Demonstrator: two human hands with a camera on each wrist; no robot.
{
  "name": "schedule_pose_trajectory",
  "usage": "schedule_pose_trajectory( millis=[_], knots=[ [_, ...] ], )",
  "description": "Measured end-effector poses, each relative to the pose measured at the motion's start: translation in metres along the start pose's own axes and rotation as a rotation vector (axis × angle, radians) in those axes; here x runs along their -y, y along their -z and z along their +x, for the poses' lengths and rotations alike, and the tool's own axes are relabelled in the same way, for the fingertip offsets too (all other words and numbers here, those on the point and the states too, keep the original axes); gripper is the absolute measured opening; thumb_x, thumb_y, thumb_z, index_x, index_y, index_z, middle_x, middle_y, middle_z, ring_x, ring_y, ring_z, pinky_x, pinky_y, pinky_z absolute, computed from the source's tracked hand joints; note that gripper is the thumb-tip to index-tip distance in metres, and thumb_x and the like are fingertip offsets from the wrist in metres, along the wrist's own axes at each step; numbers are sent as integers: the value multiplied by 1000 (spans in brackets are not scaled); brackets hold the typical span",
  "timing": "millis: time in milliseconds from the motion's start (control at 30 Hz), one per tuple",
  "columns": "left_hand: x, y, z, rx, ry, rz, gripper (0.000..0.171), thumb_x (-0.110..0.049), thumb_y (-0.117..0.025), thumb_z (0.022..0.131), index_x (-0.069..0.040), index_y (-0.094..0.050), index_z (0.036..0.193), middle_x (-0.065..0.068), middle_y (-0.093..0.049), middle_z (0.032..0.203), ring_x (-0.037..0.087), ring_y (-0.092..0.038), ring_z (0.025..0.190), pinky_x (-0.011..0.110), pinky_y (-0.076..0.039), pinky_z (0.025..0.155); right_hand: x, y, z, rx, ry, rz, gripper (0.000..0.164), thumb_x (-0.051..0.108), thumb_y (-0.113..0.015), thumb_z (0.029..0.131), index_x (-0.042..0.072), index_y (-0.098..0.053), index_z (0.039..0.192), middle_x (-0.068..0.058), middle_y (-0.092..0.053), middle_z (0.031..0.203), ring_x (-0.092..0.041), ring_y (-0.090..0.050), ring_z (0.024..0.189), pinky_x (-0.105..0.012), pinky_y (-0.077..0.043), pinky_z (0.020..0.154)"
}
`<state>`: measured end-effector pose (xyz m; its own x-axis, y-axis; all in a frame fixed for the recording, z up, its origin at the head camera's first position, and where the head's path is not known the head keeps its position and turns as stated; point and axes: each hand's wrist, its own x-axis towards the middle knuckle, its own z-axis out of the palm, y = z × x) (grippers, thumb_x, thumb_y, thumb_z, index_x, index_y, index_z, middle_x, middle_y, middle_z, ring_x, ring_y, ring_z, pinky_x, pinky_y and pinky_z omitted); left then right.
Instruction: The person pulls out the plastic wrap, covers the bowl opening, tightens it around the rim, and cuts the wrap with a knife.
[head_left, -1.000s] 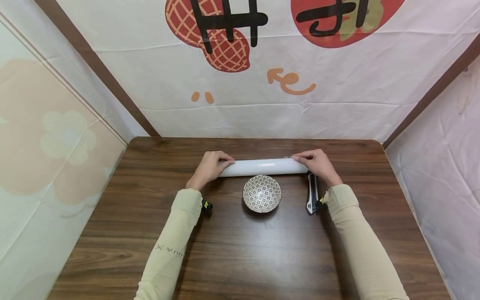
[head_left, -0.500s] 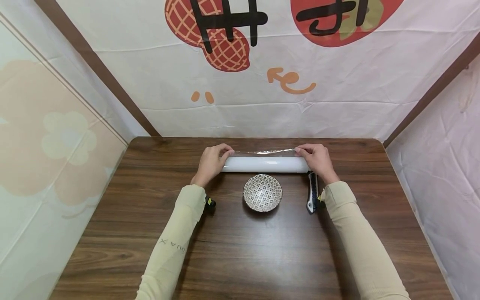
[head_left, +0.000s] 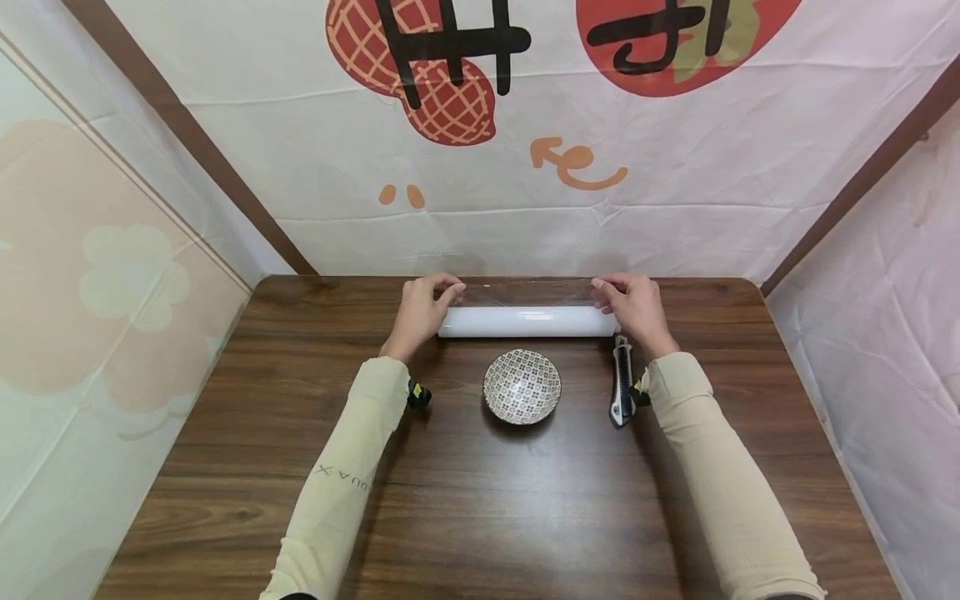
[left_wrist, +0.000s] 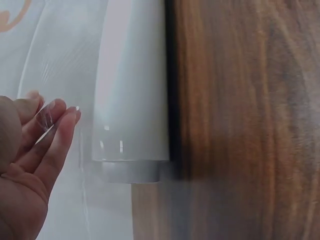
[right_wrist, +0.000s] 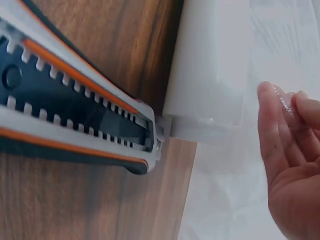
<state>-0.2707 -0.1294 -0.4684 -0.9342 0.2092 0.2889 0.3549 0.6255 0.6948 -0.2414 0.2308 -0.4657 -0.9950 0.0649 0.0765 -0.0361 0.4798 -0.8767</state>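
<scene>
A white roll of plastic wrap (head_left: 527,322) lies across the far part of the table. From it a clear sheet of plastic wrap (head_left: 528,293) stretches away toward the back edge. My left hand (head_left: 424,312) pinches one corner of that sheet between thumb and fingers, as the left wrist view shows up close. The opposite corner is pinched by my right hand (head_left: 636,310); in the right wrist view the gathered film shows at its fingertips. A utility knife (head_left: 622,383) lies by the roll's right end. In front of the roll stands a patterned bowl (head_left: 522,387).
The dark wooden table (head_left: 525,517) reaches to a white printed cloth (head_left: 480,233) hanging behind it. More cloth panels stand at the left and right sides. The utility knife lies close beside my right wrist.
Both hands have moved away toward the back edge, drawing a wider strip of clear wrap off the roll. The roll has shifted slightly backward. The bowl and knife stay in place.
</scene>
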Motion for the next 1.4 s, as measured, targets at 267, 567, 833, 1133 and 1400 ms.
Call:
schedule_pose_trajectory(
  millis=[267, 567, 833, 1133, 1400],
  knots=[
    [-6, 9, 10, -15, -11, 1, 26, -26, -65, 106, -5, -78, 112, 15, -81, 99, 27, -77, 90, 45, -62, 82, 9, 2, 3, -16, -1, 141, 33, 19, -64, 106, -8, -73, 123, -30, -76, 113, -23, -80, 93, -33, -65, 87],
    [-15, 21, 23, -12, -12, 56, 27, -27, -66, 105, -6, -78, 117, 13, -82, 105, 26, -77, 92, 43, -60, 81, 26, 9, 6, -48, 8, 102, 34, 24, -64, 106, -4, -74, 122, -27, -77, 114, -5, -79, 84, -16, -60, 68],
    [-22, 29, 36, -37, -34, 53, 27, -25, -67, 105, -3, -79, 115, 13, -82, 104, 25, -79, 94, 44, -63, 83, 38, 14, 12, -74, 54, 88, 30, 21, -64, 106, -3, -76, 118, -28, -77, 112, 12, -68, 75, -23, -64, 77],
    [-30, 34, 45, -51, -42, 51, 26, -25, -66, 105, -5, -79, 114, 13, -82, 106, 25, -79, 97, 43, -64, 87, 48, 22, 17, -79, 72, 83, 32, 20, -64, 106, -6, -75, 121, -30, -76, 113, 6, -71, 82, -17, -62, 83],
    [-36, 40, 51, -84, -53, 56, 23, -21, -66, 105, -3, -79, 114, 15, -81, 105, 26, -78, 96, 44, -63, 84, 55, 22, 22, -89, 94, 97, 32, 21, -64, 106, -6, -75, 120, -29, -76, 113, 3, -74, 84, -19, -62, 85]
  ],
)
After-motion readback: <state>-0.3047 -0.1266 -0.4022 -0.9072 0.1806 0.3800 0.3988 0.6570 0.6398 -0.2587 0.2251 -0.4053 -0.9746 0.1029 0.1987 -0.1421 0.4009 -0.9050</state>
